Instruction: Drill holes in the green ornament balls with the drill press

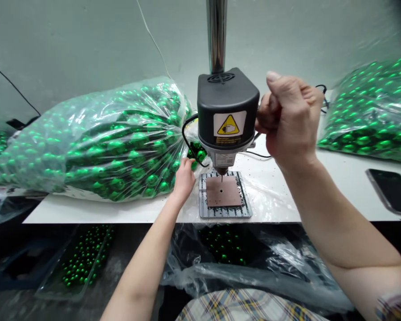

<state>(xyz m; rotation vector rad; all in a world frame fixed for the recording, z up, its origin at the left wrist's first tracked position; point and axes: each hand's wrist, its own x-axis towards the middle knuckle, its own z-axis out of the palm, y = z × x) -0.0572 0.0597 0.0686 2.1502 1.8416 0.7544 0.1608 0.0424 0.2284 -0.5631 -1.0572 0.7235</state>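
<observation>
A small black bench drill press (227, 109) stands before me on a chrome column. My right hand (292, 113) is wrapped round its feed lever (259, 135), beside the drill head; the grip itself is mostly covered by my fingers. The thin drill bit (222, 179) points down above a brown square plate (232, 194) with a dark hole. Under the plate lies a grooved grey base (203, 211) strewn with green shavings. My left hand (184, 179) is at the bag's mouth, fingers bunched beside shiny green balls (201, 155); what they pinch is hidden.
A big clear bag of green balls (120, 147) fills the table's left side; another bag (374, 107) lies at the right. A phone (392, 191) rests near the right edge. Below the white table (103, 209) are a clear bin of balls (83, 258) and plastic sheeting (254, 276).
</observation>
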